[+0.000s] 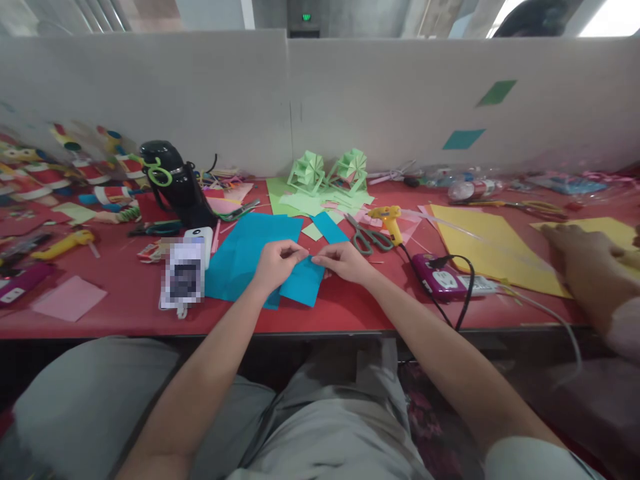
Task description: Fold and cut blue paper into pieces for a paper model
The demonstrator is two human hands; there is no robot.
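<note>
A small piece of blue paper is pinched along its top edge by both of my hands. My left hand is closed at its top left, thumb against fingertips. Closed on the top right corner is my right hand. Larger blue sheets lie under and to the left of my left hand. A blue strip rests just beyond my fingers, close to the scissors. Two light green folded paper shapes stand farther back on green paper scraps.
On the right are a yellow glue gun, a purple power box with cables, and yellow sheets. Another person's hand lies on yellow paper. A phone and black bottle are at left. A grey partition stands behind.
</note>
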